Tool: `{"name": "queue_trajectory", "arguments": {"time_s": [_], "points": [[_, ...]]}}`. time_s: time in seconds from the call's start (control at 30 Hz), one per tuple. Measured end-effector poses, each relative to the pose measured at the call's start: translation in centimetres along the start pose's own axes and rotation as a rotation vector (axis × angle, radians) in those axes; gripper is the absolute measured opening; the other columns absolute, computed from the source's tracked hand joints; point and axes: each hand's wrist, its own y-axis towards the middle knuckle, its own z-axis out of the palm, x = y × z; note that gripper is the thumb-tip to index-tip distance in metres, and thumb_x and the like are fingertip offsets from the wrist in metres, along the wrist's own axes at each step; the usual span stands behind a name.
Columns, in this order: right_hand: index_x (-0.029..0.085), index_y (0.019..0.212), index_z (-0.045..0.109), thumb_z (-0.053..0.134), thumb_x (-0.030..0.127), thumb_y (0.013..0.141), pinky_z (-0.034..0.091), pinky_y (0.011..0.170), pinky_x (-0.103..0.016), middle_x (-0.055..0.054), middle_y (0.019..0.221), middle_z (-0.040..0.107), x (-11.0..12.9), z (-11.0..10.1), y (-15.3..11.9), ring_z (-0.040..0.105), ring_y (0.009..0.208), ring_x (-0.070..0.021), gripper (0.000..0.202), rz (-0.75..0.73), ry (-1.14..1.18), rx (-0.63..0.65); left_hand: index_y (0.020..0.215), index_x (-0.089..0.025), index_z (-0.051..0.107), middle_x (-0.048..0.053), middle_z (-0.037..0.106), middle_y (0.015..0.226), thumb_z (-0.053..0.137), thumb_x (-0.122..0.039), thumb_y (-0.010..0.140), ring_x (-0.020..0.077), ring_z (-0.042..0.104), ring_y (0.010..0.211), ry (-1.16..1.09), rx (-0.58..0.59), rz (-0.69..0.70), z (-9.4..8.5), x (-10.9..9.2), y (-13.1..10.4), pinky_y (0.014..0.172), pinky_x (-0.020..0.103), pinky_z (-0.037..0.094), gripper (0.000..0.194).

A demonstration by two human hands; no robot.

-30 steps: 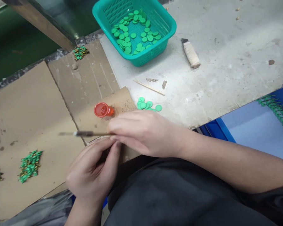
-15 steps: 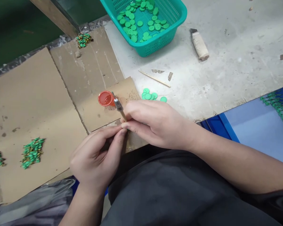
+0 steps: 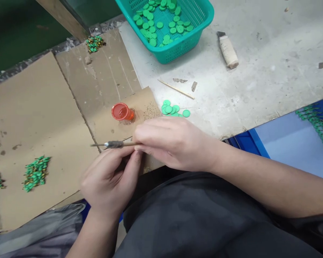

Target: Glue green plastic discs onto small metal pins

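My right hand (image 3: 174, 141) is closed around a thin wooden-handled tool (image 3: 115, 144) with a dark wrapped collar and a fine needle-like tip. The tool points left, passing over the fingers of my left hand (image 3: 110, 175). Thumb and forefinger of that left hand are pinched together, touching the right fingertips; whatever they hold is hidden. Just beyond the hands stands a small red cup (image 3: 129, 114) of liquid on cardboard. Several flat green discs (image 3: 168, 109) lie in a loose pile past my right knuckles.
A teal basket (image 3: 174, 53) of green discs stands at the back. A thin wooden stick (image 3: 176, 89) and a cloth-wrapped blade (image 3: 228, 52) lie on the table. Heaps of small green-and-brown pieces (image 3: 37, 173) rest on cardboard (image 3: 51, 118) at left. Green stemmed pieces (image 3: 319, 125) are at far right.
The tool has swung from pointing up and away to lying almost level, its tip toward the left. My right fingers have shifted slightly left; the left hand stays pinched in place.
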Motion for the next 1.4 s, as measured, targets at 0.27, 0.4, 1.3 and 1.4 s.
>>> {"name": "queue_trajectory", "arguments": {"time_s": [0.27, 0.4, 1.3, 1.4], "points": [[0.024, 0.113, 0.071, 0.065, 0.030, 0.123, 0.071, 0.094, -0.035, -0.003, 0.110, 0.079, 1.0, -0.8, -0.7, 0.079, 0.097, -0.0182, 0.013, 0.031, 0.084, -0.545, 0.112, -0.033, 0.095, 0.000, 0.092, 0.110, 0.093, -0.030, 0.105, 0.0156, 0.086, 0.095, -0.086, 0.008, -0.139, 0.2, -0.7, 0.2, 0.094, 0.025, 0.068, 0.008], [0.025, 0.111, 0.072, 0.071, 0.023, 0.118, 0.071, 0.085, -0.036, -0.002, 0.104, 0.077, 1.8, -1.8, -2.6, 0.078, 0.091, -0.0189, 0.007, 0.153, 0.173, -0.630, 0.110, -0.030, 0.095, 0.003, 0.091, 0.107, 0.091, -0.038, 0.107, 0.0171, 0.086, 0.089, -0.217, -0.011, -0.312, -0.1, -1.1, 0.2, 0.085, 0.026, 0.071, 0.009], [0.025, 0.106, 0.081, 0.084, 0.036, 0.114, 0.075, 0.081, -0.026, -0.002, 0.096, 0.085, 1.1, -1.7, -6.0, 0.086, 0.084, -0.0163, 0.014, 0.321, 0.268, -0.636, 0.074, -0.020, 0.080, -0.001, 0.060, 0.059, 0.097, -0.042, 0.083, 0.0068, 0.047, 0.052, -0.837, 0.378, -0.633, -4.5, -5.4, 6.1, 0.050, 0.015, 0.039, 0.029], [0.026, 0.106, 0.081, 0.085, 0.039, 0.113, 0.075, 0.082, -0.028, -0.003, 0.097, 0.085, 0.9, -1.7, -6.1, 0.086, 0.085, -0.0177, 0.016, 0.332, 0.321, -0.634, 0.072, -0.020, 0.078, 0.001, 0.066, 0.063, 0.094, -0.044, 0.083, 0.0097, 0.056, 0.056, -0.800, 0.388, -0.624, -4.5, -6.1, 6.6, 0.053, 0.016, 0.045, 0.032]]}}
